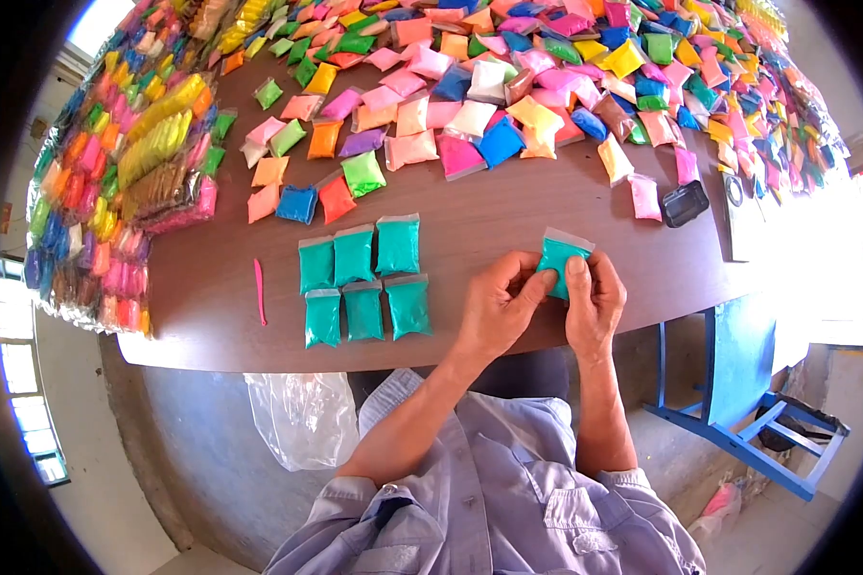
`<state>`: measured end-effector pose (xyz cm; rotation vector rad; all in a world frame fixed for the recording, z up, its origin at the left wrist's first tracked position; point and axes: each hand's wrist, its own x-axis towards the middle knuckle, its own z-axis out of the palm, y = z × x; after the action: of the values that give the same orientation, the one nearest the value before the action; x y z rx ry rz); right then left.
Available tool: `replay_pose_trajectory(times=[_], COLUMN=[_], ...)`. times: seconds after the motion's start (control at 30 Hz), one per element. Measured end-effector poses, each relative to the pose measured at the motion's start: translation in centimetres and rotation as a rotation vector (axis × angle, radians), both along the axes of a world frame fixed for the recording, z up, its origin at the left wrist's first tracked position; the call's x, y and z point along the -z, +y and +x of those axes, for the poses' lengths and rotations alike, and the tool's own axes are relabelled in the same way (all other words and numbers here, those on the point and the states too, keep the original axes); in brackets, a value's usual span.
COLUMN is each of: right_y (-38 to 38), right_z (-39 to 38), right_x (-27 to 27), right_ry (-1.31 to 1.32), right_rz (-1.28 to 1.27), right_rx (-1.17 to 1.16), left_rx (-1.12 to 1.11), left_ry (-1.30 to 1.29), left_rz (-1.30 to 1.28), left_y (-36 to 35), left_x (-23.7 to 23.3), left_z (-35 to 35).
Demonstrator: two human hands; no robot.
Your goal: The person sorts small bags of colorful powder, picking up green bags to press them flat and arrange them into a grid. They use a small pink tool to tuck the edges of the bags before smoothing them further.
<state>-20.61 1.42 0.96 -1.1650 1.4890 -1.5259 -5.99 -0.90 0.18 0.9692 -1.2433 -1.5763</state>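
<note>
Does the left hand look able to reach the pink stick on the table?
Probably yes, once free: the left hand is helping hold a teal packet, and six other packets lie between, but it could pass over them; nothing covers the pink stick.

Both forearms reach forward from rolled sleeves, the hands raised close together. The left hand (510,305) angles inward, its fingers curled and thumb pressed forward in a pinch. The right hand (594,295) stands more upright, thumb pointing up, fingers bent behind it.

your brown table (211,287) w/ loads of colorful packets (431,62), six teal packets (353,254), pink stick (260,291), black tray (686,203)
</note>
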Motion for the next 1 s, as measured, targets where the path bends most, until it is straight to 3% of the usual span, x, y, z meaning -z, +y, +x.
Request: replay_pose_trajectory(times=[0.2,0.33,0.63,0.87,1.0], right_y=[0.1,-0.1,0.2,0.3,0.0], right_z=[-0.5,0.5,-0.3,0.0,-0.1], right_x=[0.5,-0.1,0.0,-0.5,0.1], right_ry=[0.103,-0.095,0.043,-0.035,0.049], right_rz=[-0.031,-0.013,-0.050,0.021,-0.064], right_rx=[-0.047,-0.016,-0.070,-0.066,-0.055], left_rx=[-0.054,-0.072,-0.050,-0.096,-0.126], left_ry=[0.145,0.093,0.108,0.039,0.070], left_rz=[-0.009,-0.050,-0.049,-0.094,-0.009], left_y=[-0.2,-0.3,-0.3,-0.2,0.0], left_x=[-0.3,0.7,0.6,1.2,-0.8], left_z=[-0.5,-0.3,-0.5,-0.2,-0.6])
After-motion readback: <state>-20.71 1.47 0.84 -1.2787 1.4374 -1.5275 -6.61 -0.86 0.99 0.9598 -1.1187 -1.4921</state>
